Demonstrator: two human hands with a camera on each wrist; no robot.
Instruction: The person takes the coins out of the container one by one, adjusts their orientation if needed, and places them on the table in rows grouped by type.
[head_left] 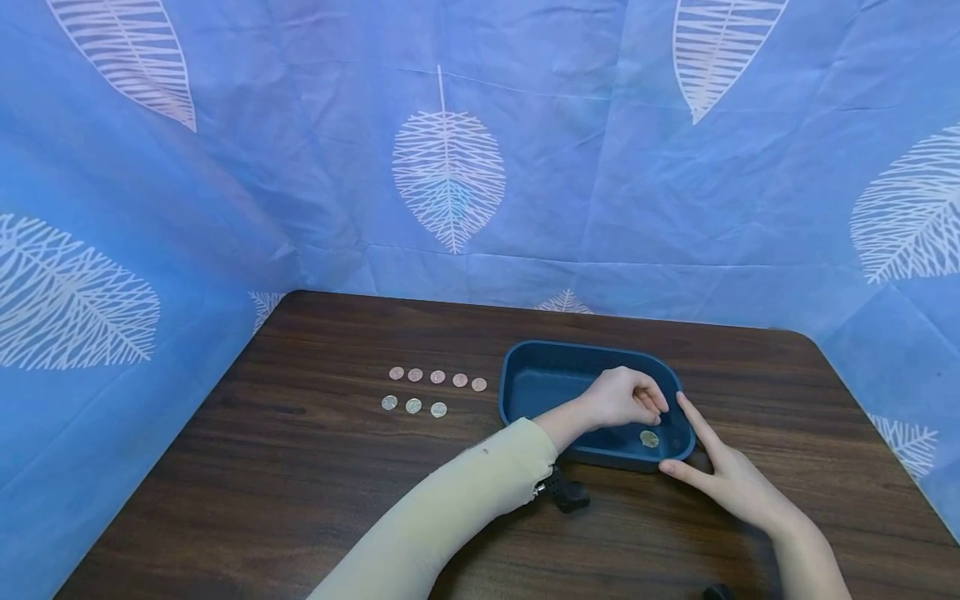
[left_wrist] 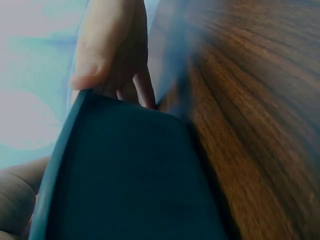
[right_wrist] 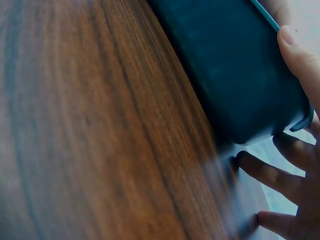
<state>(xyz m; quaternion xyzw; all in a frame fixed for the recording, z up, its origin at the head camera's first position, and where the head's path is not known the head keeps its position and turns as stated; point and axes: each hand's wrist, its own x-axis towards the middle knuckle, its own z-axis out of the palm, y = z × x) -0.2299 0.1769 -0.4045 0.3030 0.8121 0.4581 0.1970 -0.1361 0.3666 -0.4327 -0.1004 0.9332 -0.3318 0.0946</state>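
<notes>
A dark blue rectangular tray stands on the table. My left hand is over its right half with fingers bent downward; whether anything is between the fingertips is hidden. Just below those fingertips, a gold-toned coin lies on the tray's floor. At the tray's right end, my right hand has its thumb and index finger spread against the rim. The right wrist view shows that thumb on the rim and the other fingers stretched out by the end wall.
Left of the tray, several copper-coloured coins form a row. In front of them lies a row of three silvery coins. The dark wooden table meets a blue leaf-patterned cloth at the back and sides.
</notes>
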